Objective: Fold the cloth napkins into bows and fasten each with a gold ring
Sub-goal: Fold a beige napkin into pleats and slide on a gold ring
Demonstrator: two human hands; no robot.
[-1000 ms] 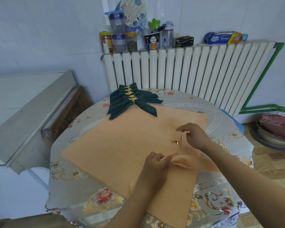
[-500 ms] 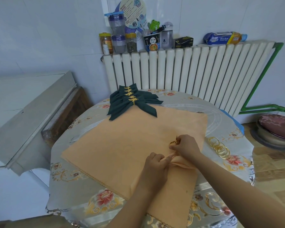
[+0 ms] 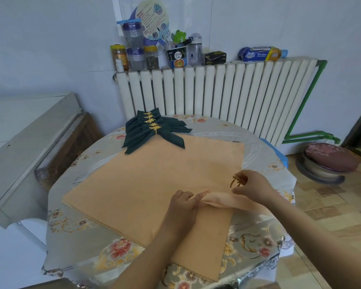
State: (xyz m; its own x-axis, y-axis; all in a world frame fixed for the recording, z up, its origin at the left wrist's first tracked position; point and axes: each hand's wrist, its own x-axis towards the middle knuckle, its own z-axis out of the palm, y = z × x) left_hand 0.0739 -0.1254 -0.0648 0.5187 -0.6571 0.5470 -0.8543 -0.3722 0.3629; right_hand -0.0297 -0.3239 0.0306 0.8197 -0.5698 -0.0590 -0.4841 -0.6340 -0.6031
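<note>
We see a gathered peach cloth napkin [image 3: 221,202] bunched into a narrow pleated strip, lying on the near right part of a flat stack of peach cloths [image 3: 154,180] on the round floral-clothed table [image 3: 75,243]. Its long axis runs left to right. Our left hand [image 3: 183,207] pinches the strip's left end. Our right hand [image 3: 252,186], apart from the left, pinches a gold leaf-shaped ring [image 3: 237,180] just above the strip. Finished dark green napkin bows [image 3: 152,132] with gold rings lie at the far side.
</note>
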